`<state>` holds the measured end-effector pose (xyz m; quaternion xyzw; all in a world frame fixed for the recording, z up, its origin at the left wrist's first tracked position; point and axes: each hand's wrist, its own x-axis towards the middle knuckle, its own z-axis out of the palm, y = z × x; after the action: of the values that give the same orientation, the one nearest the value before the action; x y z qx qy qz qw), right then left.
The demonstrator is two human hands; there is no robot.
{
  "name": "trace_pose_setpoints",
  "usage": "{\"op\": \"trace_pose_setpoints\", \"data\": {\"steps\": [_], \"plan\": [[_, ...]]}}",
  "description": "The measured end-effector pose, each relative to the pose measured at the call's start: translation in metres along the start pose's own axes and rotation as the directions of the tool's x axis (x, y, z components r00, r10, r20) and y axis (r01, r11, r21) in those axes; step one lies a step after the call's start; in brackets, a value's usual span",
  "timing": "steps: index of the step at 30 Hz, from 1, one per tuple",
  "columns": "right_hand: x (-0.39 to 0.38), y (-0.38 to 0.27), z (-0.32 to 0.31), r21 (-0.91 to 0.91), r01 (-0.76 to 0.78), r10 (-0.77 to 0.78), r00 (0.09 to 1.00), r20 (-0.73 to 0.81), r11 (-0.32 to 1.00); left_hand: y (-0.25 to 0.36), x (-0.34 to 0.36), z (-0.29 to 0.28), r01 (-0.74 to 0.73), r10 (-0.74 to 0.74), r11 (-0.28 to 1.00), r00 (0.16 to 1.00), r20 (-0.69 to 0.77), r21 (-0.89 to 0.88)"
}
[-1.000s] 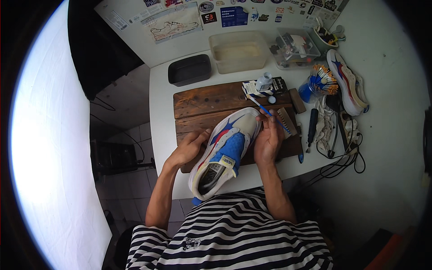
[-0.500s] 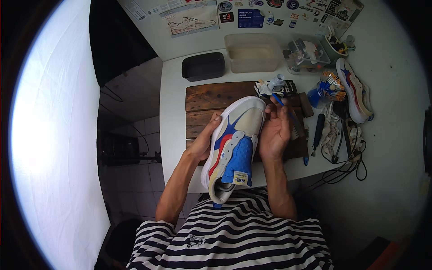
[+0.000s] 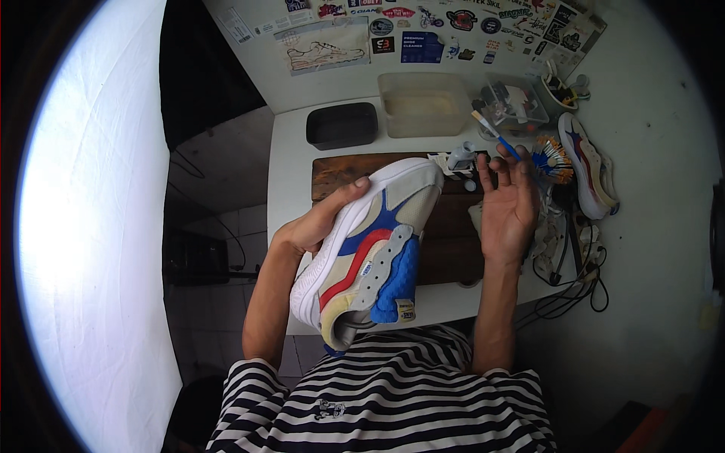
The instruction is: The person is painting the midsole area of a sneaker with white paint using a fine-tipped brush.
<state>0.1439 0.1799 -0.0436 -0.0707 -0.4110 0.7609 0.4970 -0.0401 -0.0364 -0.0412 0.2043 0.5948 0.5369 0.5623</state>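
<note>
My left hand (image 3: 326, 215) grips a sneaker (image 3: 361, 264) by its white sole. The shoe has beige, blue and red panels, a blue tongue and no laces; it is tilted, toe pointing away from me. To the right, apart from the shoe, my right hand (image 3: 510, 208) is raised with the palm showing. Between its fingertips is a slim paintbrush (image 3: 507, 145) with a blue handle and pale bristles, pointing up and left. Just left of those fingers stands a small open bottle (image 3: 461, 155) of greyish liquid.
Below the shoe lies a dark wooden board (image 3: 340, 172). At the back are a black tub (image 3: 341, 127), a translucent bin (image 3: 423, 106) and a box of supplies (image 3: 513, 102). Rightward are a cluster of brushes (image 3: 557, 162), a matching sneaker (image 3: 589, 170) and tangled cables (image 3: 589, 291).
My right hand has moved right, away from the shoe, and the brush has come up with its bristles showing. The sneaker has shifted left and turned, showing more of its side.
</note>
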Motion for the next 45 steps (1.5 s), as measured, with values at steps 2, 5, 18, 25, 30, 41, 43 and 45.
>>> {"op": "trace_pose_setpoints", "data": {"steps": [2, 5, 18, 25, 30, 41, 43, 45], "plan": [[0.010, -0.024, -0.012, -0.183, 0.069, -0.062, 0.997, 0.042, 0.981, 0.000, 0.003, -0.006, 0.062, -0.060, 0.991, 0.998, -0.018, 0.117], [0.025, -0.049, -0.013, -0.539, 0.187, -0.135, 0.982, 0.135, 0.821, -0.024, 0.012, -0.006, 0.145, -0.141, 0.972, 0.989, -0.034, 0.186], [0.092, -0.031, -0.004, -0.832, 0.554, 0.058, 0.831, 0.553, 0.001, -0.074, 0.045, -0.020, 0.172, -0.136, 0.937, 0.981, 0.135, -0.304], [0.097, -0.010, -0.014, -0.856, 0.516, 0.213, 0.834, 0.510, 0.028, -0.077, 0.049, -0.026, 0.157, -0.124, 0.945, 0.984, 0.130, -0.287], [0.099, -0.007, -0.023, -0.868, 0.494, 0.225, 0.841, 0.492, 0.050, -0.079, 0.053, -0.024, 0.152, -0.138, 0.953, 0.988, 0.072, -0.263], [0.099, -0.021, -0.021, -0.909, 0.403, 0.107, 0.904, 0.414, 0.107, -0.077, 0.052, -0.025, 0.165, -0.145, 0.947, 0.985, 0.091, -0.275], [0.097, -0.022, -0.018, -0.907, 0.404, 0.092, 0.905, 0.415, 0.119, -0.078, 0.052, -0.026, 0.170, -0.151, 0.948, 0.985, 0.088, -0.270], [0.095, -0.023, -0.015, -0.905, 0.405, 0.078, 0.906, 0.416, 0.127, -0.077, 0.052, -0.026, 0.153, -0.137, 0.956, 0.987, 0.078, -0.252]]}}
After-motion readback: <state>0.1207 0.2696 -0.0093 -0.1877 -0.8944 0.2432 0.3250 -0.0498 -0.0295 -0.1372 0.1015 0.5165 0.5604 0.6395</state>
